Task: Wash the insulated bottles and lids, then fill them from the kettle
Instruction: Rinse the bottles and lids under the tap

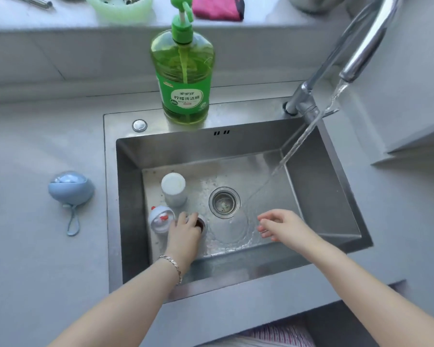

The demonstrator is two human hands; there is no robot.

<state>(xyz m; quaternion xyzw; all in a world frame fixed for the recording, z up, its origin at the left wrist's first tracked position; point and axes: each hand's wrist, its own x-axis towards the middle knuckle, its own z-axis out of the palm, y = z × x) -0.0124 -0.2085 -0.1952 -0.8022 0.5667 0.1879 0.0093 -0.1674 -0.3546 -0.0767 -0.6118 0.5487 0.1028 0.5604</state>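
a bottle (202, 222) in the sink (186, 151) is gripped at its mouth by the curled left hand (184, 227); a lid (161, 219) lies just left of the grip, a white bottle (173, 187) just beyond. the right hand (278, 225) is held open and empty to the right, by the stream (298, 139). the wet rim could be let slip, and the lid knocked.

Home kitchen: steel sink (323, 156), running faucet (366, 46), dish soap bottle (183, 78).
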